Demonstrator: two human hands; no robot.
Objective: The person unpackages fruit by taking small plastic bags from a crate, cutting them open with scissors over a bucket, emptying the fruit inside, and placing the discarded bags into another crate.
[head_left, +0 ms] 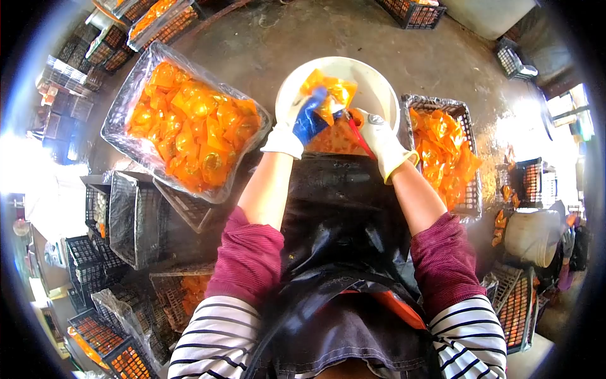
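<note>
My left hand (pixel 307 123), in a white glove with blue fingers, is closed on an orange plastic packet (pixel 339 92). The packet is held over a round white tub (pixel 386 88). Close beside it, my right hand (pixel 379 136), in a white glove, grips a red-handled tool (pixel 360 134) that looks like scissors. Its working end is hidden near the left fingers. Orange-toned contents show low in the tub. To the left stands a plastic-lined crate (pixel 117 117) heaped with shiny orange packets (pixel 192 123). Another black crate (pixel 468 120) on the right holds more orange packets (pixel 439 158).
Stacked dark crates (pixel 136 221) stand at the lower left. Further crates (pixel 420 16) are at the far edge of the wet floor (pixel 252 38). A pale barrel (pixel 533 237) and a crate (pixel 514 309) stand at the right. A black apron (pixel 341 215) covers my lap.
</note>
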